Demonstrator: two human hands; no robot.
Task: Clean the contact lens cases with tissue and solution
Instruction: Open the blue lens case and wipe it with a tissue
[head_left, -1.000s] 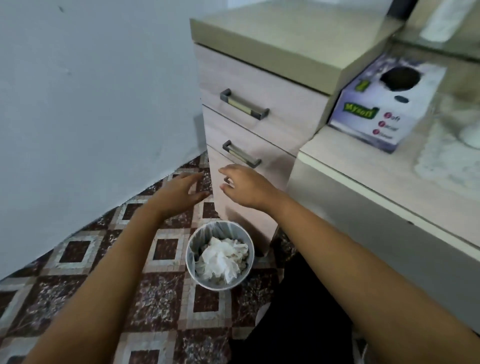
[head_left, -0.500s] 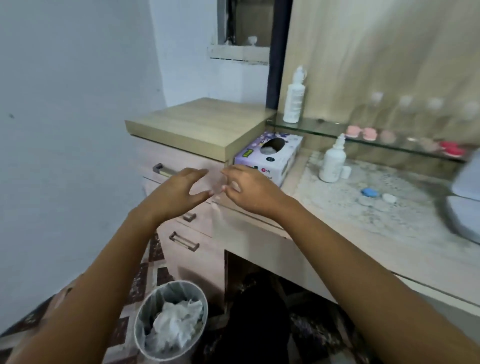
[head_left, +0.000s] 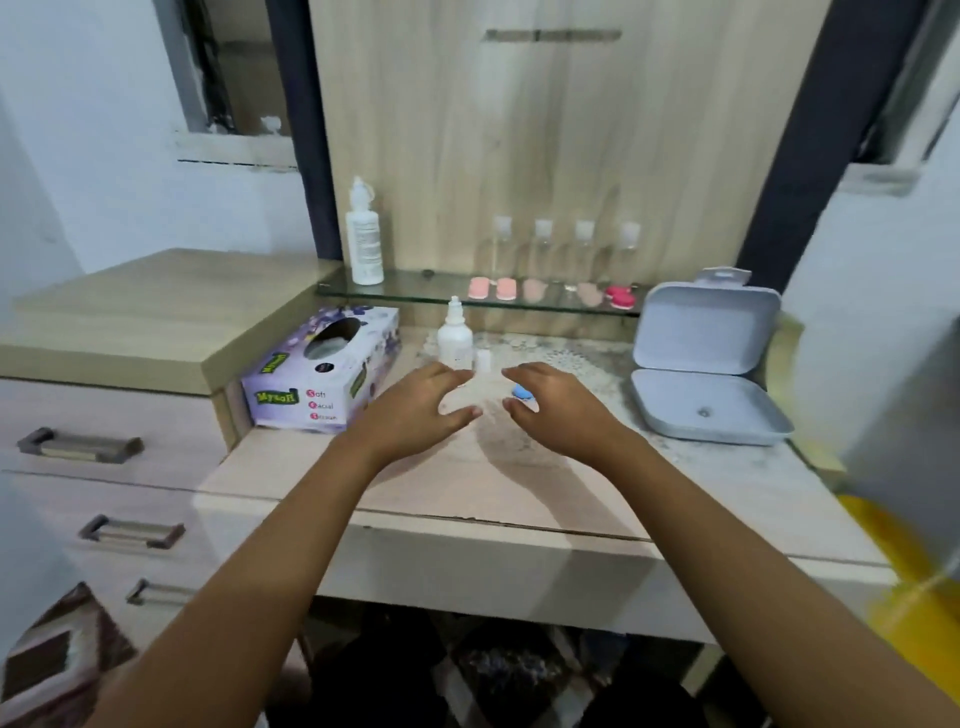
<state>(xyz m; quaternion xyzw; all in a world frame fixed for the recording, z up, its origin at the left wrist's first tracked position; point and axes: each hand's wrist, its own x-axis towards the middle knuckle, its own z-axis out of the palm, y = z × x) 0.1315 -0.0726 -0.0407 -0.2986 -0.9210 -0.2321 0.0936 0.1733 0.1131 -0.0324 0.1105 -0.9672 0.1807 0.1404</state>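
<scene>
My left hand (head_left: 415, 410) and my right hand (head_left: 558, 410) hover side by side over the desk (head_left: 467, 493), fingers loosely spread and holding nothing. A blue lens case piece (head_left: 521, 393) peeks out under my right hand's fingers. Just beyond my hands stands a small white solution bottle (head_left: 454, 338) with its loose cap (head_left: 483, 360) beside it. A purple tissue box (head_left: 322, 371) lies left of my left hand. Several pink and red lens cases (head_left: 492, 289) sit on the glass shelf (head_left: 415, 291).
An open grey hinged box (head_left: 706, 364) stands to the right on the desk. A tall white bottle (head_left: 363, 234) and several small clear bottles (head_left: 563, 247) are on the shelf. A drawer unit (head_left: 104, 441) is to the left, something yellow (head_left: 904, 571) at the right edge.
The view has swung up from the floor bin with tissues to the desk. Both hands have moved from near the drawers to above the desk mat, still holding nothing.
</scene>
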